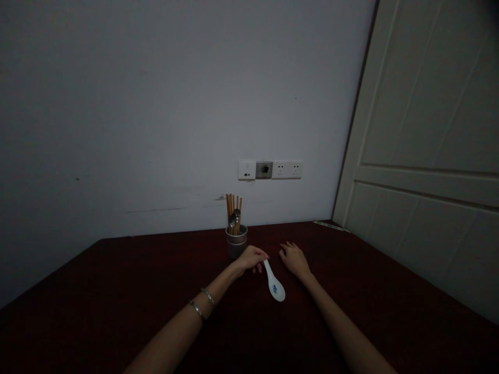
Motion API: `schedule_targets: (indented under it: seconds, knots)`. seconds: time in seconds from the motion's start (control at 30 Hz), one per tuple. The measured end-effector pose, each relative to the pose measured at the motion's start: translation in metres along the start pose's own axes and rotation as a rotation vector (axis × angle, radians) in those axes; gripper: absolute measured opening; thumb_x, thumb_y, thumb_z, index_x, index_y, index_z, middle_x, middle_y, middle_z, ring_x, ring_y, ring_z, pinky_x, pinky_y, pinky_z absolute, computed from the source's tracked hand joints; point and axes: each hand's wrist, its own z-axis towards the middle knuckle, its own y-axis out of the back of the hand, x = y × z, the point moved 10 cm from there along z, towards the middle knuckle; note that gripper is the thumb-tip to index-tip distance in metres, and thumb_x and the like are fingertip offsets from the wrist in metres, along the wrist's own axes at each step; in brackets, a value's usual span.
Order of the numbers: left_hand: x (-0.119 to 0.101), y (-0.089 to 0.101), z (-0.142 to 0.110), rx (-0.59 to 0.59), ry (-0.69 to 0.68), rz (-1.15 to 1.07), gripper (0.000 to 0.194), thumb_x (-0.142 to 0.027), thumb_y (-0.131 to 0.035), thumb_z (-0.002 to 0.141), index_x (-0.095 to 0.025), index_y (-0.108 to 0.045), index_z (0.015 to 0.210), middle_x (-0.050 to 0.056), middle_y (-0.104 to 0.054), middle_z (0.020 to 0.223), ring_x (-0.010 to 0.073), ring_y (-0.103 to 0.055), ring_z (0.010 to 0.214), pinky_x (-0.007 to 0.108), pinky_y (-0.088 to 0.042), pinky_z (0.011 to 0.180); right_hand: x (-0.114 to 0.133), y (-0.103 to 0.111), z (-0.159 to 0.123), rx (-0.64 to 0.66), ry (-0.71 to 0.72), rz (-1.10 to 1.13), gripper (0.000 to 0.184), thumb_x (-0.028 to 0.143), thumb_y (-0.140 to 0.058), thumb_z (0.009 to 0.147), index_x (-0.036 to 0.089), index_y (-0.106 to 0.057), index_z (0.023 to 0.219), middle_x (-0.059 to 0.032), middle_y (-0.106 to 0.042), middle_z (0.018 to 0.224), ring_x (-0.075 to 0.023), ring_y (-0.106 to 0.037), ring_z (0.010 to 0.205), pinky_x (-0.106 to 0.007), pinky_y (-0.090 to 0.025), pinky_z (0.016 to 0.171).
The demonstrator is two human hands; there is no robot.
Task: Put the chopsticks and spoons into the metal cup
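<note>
- Pinching the white spoon (276, 288) by its handle tip with left hand (250, 256); probably the holding step tbh.
- Likely calls for a snug pinch, clear of the gray cup (236, 244) just behind.
- Resting right hand (295, 259) on the table (156, 270) with fingers loosely spread, gripping nothing.
- Got spoon between both hands, with bowl aimed nearward and slightly right along a slanted long axis; can't tell if lifted.

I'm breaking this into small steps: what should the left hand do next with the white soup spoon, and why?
Perhaps raise the white soup spoon slightly and ease it toward the utensil cup: the left hand already pinches one end of it, and the cup, which holds chopsticks and metal spoons, stands close by that hand.
</note>
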Motion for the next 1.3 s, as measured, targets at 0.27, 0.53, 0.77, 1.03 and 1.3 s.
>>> schedule_targets:
  seconds: [0.27, 0.53, 0.77, 1.03, 1.3]
  knots:
    - [-0.032, 0.009, -0.012, -0.056, -0.093, 0.015, 0.019, -0.02, -0.051, 0.077, -0.008, -0.064, 0.084, -0.002, -0.056, 0.053, 0.0042, -0.047, 0.035, 0.014, -0.031, 0.033, 0.0, 0.0, -0.001, -0.012, 0.014, 0.006, 0.04, 0.027, -0.036, 0.083, 0.012, -0.059, 0.113, -0.0145, -0.055, 0.121, -0.023, -0.044, 0.118, -0.033, -0.028, 0.1]
    - [-0.093, 0.045, -0.043, -0.13, -0.23, 0.002, 0.022, -0.026, -0.053, 0.079, -0.009, -0.065, 0.088, -0.004, -0.051, 0.045, 0.004, -0.045, 0.034, 0.015, -0.03, 0.034, 0.0, -0.001, -0.001, -0.013, 0.007, -0.002, 0.041, 0.028, -0.036, 0.083, 0.012, -0.058, 0.114, -0.0154, -0.053, 0.122, -0.0245, -0.042, 0.119, -0.036, -0.029, 0.1]
    - [-0.134, 0.081, -0.08, -0.198, -0.258, 0.024, 0.026, -0.027, -0.054, 0.08, -0.007, -0.065, 0.093, -0.004, -0.047, 0.039, 0.0037, -0.04, 0.033, 0.016, -0.03, 0.036, 0.001, 0.0, -0.001, -0.021, 0.03, 0.001, 0.042, 0.027, -0.037, 0.083, 0.009, -0.059, 0.114, -0.0162, -0.055, 0.12, -0.0241, -0.045, 0.117, -0.035, -0.028, 0.101]
    - [-0.133, 0.104, -0.095, -0.249, -0.345, 0.026, 0.029, -0.032, -0.056, 0.077, -0.009, -0.065, 0.091, -0.004, -0.048, 0.042, 0.0044, -0.04, 0.034, 0.016, -0.031, 0.036, 0.002, 0.004, -0.001, -0.017, 0.031, 0.059, 0.04, 0.025, -0.039, 0.081, 0.009, -0.06, 0.112, -0.0155, -0.058, 0.117, -0.0229, -0.046, 0.117, -0.034, -0.028, 0.102]
    - [-0.115, 0.107, -0.093, -0.256, -0.315, 0.075, 0.029, -0.034, -0.056, 0.076, -0.009, -0.065, 0.088, -0.004, -0.047, 0.042, 0.0049, -0.04, 0.034, 0.016, -0.03, 0.036, -0.021, 0.017, 0.001, -0.035, -0.204, 0.381, 0.038, 0.035, -0.045, 0.077, 0.015, -0.066, 0.101, -0.0104, -0.064, 0.106, -0.0239, -0.057, 0.102, -0.033, -0.041, 0.089]
